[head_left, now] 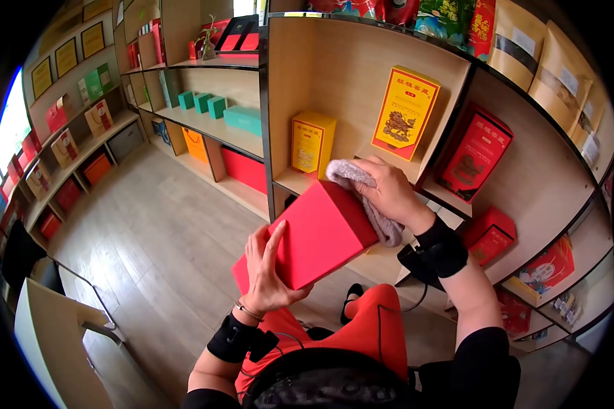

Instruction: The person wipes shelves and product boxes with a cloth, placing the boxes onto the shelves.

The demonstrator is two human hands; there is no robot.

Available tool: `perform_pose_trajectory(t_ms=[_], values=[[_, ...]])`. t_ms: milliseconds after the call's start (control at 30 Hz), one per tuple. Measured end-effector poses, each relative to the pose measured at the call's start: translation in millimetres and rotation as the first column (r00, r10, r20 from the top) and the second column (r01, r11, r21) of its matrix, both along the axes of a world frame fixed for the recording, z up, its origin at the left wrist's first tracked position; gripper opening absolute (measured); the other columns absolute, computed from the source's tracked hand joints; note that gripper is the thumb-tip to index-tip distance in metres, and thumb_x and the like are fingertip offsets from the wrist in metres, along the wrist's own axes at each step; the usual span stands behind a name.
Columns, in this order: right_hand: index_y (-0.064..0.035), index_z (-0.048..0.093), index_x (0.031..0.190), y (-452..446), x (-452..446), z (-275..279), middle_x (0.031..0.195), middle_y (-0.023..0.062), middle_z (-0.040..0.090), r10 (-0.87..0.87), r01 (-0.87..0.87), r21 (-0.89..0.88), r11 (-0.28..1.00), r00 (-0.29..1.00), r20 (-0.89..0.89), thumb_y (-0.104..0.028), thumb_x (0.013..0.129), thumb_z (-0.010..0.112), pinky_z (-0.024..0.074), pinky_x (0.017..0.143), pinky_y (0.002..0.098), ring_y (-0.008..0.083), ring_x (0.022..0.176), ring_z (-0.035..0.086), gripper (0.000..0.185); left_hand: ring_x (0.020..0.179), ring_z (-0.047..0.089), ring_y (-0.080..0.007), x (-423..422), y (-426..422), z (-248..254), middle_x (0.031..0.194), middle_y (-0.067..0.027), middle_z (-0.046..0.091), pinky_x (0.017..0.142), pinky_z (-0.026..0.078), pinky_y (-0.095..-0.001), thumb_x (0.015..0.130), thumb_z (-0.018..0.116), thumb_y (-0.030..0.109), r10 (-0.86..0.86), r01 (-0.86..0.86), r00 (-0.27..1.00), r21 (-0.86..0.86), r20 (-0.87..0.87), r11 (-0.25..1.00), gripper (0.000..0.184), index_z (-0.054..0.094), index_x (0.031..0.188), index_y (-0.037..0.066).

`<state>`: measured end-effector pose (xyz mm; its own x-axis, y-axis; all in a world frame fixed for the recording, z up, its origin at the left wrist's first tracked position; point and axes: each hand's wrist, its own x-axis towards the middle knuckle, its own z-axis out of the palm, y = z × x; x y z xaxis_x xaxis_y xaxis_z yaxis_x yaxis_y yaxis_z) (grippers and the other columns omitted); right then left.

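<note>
A plain red box (314, 238) is held tilted above my lap, in front of the shelf. My left hand (269, 269) grips its near left end, fingers spread over the upper face and the thumb toward the lower edge. In my right hand (389, 194) is a greyish-purple cloth (351, 176), bunched under the fingers and pressed against the box's far right end. Part of the cloth hangs down along that side. Just beyond the box, a yellow box (312, 144) and a larger yellow and red box (406, 112) stand in the shelf compartment.
Red boxes (474, 153) stand in the compartments at right, with brown paper pouches (563, 78) on top. Teal boxes (245, 120) line a shelf at left. A white table (48, 341) and a black chair (31, 262) are at lower left, on the wooden floor (157, 225).
</note>
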<state>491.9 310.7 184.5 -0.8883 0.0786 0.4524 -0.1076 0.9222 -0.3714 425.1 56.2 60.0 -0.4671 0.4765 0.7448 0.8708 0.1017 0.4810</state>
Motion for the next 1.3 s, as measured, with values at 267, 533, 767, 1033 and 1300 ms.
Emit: perform_pose_trajectory(t_ms=[267,533,767,1033,1300], values=[[-0.0055,0.065,0.112,-60,37,14,0.092,0.0112,0.059,0.215,-0.128,0.307,0.943,0.94,-0.267,-0.01,0.076,0.068,0.0535,0.067,0.0357,0.025,0.082,0.064,0.036,0.111,0.046,-0.038,-5,19,8,0.124,-0.021,0.045,0.098,0.033,-0.0473,0.053,0.079,0.03,0.116,-0.123,0.991,-0.143,-0.06,0.982,0.105,0.032,0.143,0.0],[-0.0074,0.067,0.113,-62,21,-58,0.098,0.01,0.055,0.189,-0.034,0.61,0.792,0.963,-0.192,-0.004,0.078,0.059,0.0557,0.069,0.0343,0.0252,0.085,0.063,0.036,0.114,0.044,-0.0374,-7,27,16,0.124,-0.0205,0.045,0.098,0.033,-0.0472,0.051,0.078,0.022,0.183,-0.209,0.974,-0.216,-0.137,0.954,0.101,0.035,0.139,-0.003],[-0.0059,0.064,0.112,-60,-7,-52,0.097,0.0104,0.056,0.037,0.125,0.56,0.819,0.962,-0.269,-0.006,0.08,0.062,0.0546,0.063,0.0358,0.0252,0.08,0.065,0.032,0.115,0.044,-0.0376,-7,30,12,0.123,-0.0212,0.045,0.098,0.033,-0.047,0.054,0.074,0.021,0.203,-0.235,0.966,-0.219,-0.16,0.947,0.096,0.035,0.138,-0.005],[-0.0114,0.069,0.11,-50,13,-73,0.091,0.0082,0.056,0.24,-0.102,0.52,0.848,0.949,-0.205,-0.004,0.077,0.06,0.0546,0.068,0.0337,0.0248,0.079,0.063,0.035,0.115,0.045,-0.0374,-10,22,11,0.124,-0.021,0.045,0.099,0.033,-0.0461,0.053,0.075,0.02,0.209,-0.243,0.966,-0.269,-0.15,0.932,0.096,0.036,0.137,-0.007],[0.0006,0.061,0.117,44,0,-63,0.104,0.0108,0.066,0.011,-0.104,-0.353,0.93,0.967,-0.255,-0.006,0.084,0.067,0.0498,0.084,0.031,0.0197,0.093,0.064,0.034,0.118,0.045,-0.0397,-6,9,19,0.127,-0.0219,0.045,0.102,0.033,-0.0495,0.051,0.077,0.018,0.064,-0.13,0.957,-0.222,-0.283,0.966,0.1,0.036,0.14,-0.004]])
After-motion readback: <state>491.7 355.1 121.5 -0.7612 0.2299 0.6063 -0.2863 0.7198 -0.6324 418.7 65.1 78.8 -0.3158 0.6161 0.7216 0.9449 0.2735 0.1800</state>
